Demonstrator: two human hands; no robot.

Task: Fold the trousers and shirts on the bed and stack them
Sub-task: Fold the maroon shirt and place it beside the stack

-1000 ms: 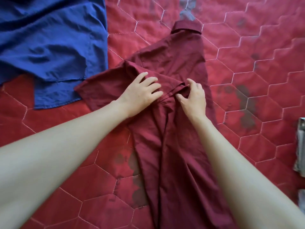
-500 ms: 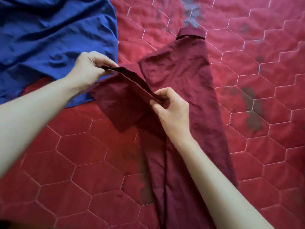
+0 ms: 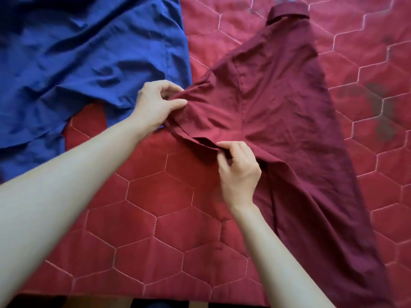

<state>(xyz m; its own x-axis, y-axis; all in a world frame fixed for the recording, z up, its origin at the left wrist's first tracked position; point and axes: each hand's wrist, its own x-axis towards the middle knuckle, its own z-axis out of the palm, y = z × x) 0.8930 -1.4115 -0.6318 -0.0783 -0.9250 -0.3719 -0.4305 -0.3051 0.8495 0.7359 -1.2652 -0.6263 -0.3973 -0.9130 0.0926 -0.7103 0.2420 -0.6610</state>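
A maroon shirt (image 3: 278, 90) lies lengthwise on the bed, collar at the far end, its body running down to the lower right. Its left short sleeve is spread out towards the left. My left hand (image 3: 155, 103) pinches the far corner of that sleeve's cuff. The near corner of the same cuff is pinched by my right hand (image 3: 239, 167), thumb and fingers closed on the folded hem. A blue garment (image 3: 84, 63) lies crumpled at the upper left, its edge just beside my left hand.
A red quilted bedspread (image 3: 160, 207) with a hexagon stitch pattern covers the bed. Its near edge (image 3: 133, 295) runs along the bottom of the view, with dark floor below. Dark smudges mark the quilt at the right (image 3: 378, 112).
The sleeve, held raised and folded over half a second ago, is now pulled out flat to the left. Both hands moved with it and still grip its cuff. The view shifted closer.
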